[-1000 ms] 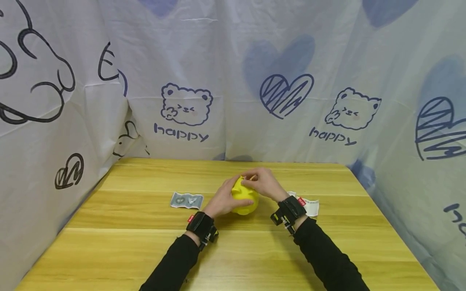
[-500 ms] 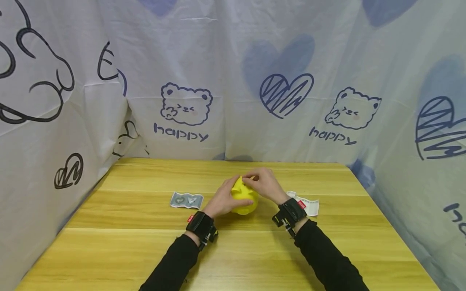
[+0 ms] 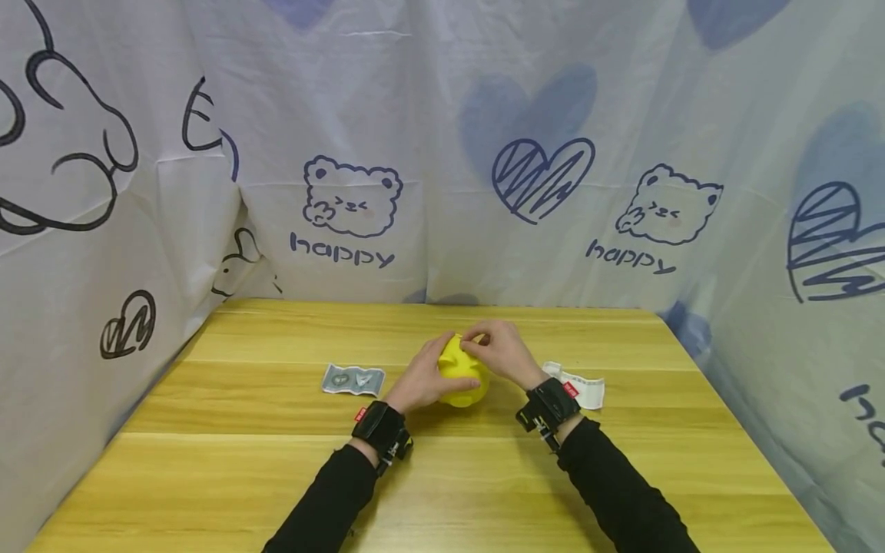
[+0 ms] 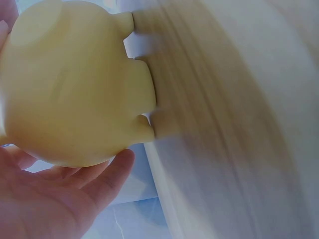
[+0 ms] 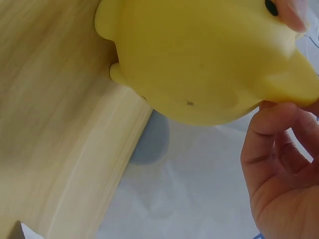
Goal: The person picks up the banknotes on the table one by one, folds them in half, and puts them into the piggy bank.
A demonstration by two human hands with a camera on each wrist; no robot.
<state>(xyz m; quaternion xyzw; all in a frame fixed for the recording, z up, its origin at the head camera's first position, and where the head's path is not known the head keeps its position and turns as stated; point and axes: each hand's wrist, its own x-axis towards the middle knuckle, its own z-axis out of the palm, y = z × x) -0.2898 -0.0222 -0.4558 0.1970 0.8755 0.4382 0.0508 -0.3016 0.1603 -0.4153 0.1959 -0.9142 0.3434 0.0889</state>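
Observation:
A yellow piggy bank (image 3: 458, 369) stands on the wooden table, with its short feet toward the tabletop in the left wrist view. My left hand (image 3: 418, 380) grips it from the left, thumb across the near side and fingers around the far side. At its top, my right hand (image 3: 503, 353) has thumb and fingers bent together. In the right wrist view the thumb touches the ear (image 5: 294, 82), which covers the fingertips; whether anything thin is also pinched there is hidden. A grey-blue banknote (image 3: 353, 379) lies to the left, and pale paper notes (image 3: 586, 390) lie to the right.
The wooden table (image 3: 442, 491) reaches back to a white printed cloth (image 3: 442, 253), which also hangs along both sides. My right wrist and its strapped camera (image 3: 548, 403) pass close in front of the pale notes.
My right thumb and fingers have shifted slightly at the top of the piggy bank and drawn closer together. My left hand keeps its grip, and the piggy bank stays in place.

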